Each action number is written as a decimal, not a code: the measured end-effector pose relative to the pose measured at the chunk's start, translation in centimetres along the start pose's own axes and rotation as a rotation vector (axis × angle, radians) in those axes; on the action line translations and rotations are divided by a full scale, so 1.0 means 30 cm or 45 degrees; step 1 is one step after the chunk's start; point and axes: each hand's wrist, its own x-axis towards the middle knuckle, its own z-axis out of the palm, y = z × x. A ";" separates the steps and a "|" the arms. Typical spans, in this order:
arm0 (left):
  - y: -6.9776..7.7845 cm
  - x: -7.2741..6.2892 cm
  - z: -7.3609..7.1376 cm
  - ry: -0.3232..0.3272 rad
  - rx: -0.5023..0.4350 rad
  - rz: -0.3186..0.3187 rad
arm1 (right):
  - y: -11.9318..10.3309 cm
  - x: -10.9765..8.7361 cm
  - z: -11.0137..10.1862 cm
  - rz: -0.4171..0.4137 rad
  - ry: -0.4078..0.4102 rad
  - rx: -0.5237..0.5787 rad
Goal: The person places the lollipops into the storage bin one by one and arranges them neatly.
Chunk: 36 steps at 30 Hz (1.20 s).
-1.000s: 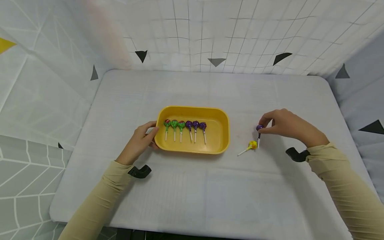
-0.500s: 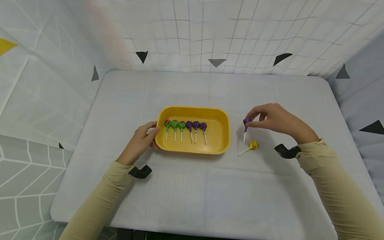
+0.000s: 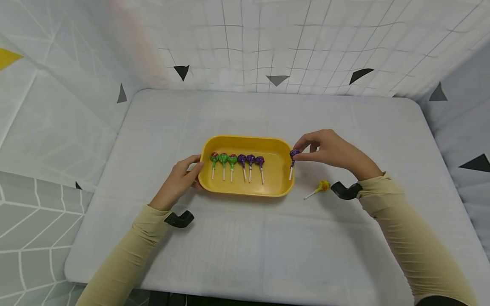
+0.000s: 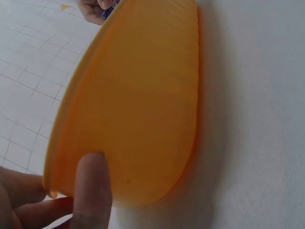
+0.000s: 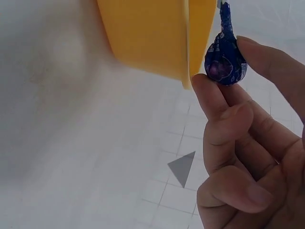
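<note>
My right hand (image 3: 332,149) pinches a lollipop in a purple wrapper (image 3: 294,154) by its head, over the right rim of a yellow tray (image 3: 277,170). Its white stick points down in the head view. The right wrist view shows the wrapped head (image 5: 226,64) between thumb and fingers. At the tray's left end my left hand (image 3: 179,180) grips the rim, with a finger (image 4: 93,191) against the outer wall in the left wrist view. Inside the tray lie green lollipops (image 3: 223,158) and purple lollipops (image 3: 250,160) side by side in a row, sticks towards me.
A yellow lollipop (image 3: 323,185) lies on the white-covered table (image 3: 229,242), right of the tray and under the right forearm's side. White patterned sheets (image 3: 237,46) rise behind the table and at its sides.
My right hand has carried the purple lollipop leftward from beside the yellow lollipop to the tray's right rim. The left hand and tray have stayed in place.
</note>
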 end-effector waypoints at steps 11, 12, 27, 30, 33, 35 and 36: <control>0.001 0.000 -0.001 0.002 -0.002 -0.007 | -0.039 0.059 0.025 0.013 -0.093 -0.011; 0.002 0.000 -0.001 0.003 -0.002 -0.008 | -0.042 0.064 0.027 0.012 -0.102 -0.013; -0.002 0.001 0.000 0.005 -0.004 0.007 | -0.105 0.160 0.080 0.139 -0.171 -0.116; -0.002 0.000 0.000 0.006 -0.002 0.005 | -0.119 0.179 0.095 0.195 -0.195 -0.147; -0.002 -0.001 0.001 0.006 0.004 0.001 | -0.132 0.196 0.112 0.228 -0.206 -0.201; -0.001 -0.002 0.001 0.004 0.006 0.001 | -0.143 0.206 0.124 0.243 -0.200 -0.243; -0.001 -0.002 0.001 0.004 0.008 0.002 | -0.148 0.210 0.129 0.253 -0.196 -0.260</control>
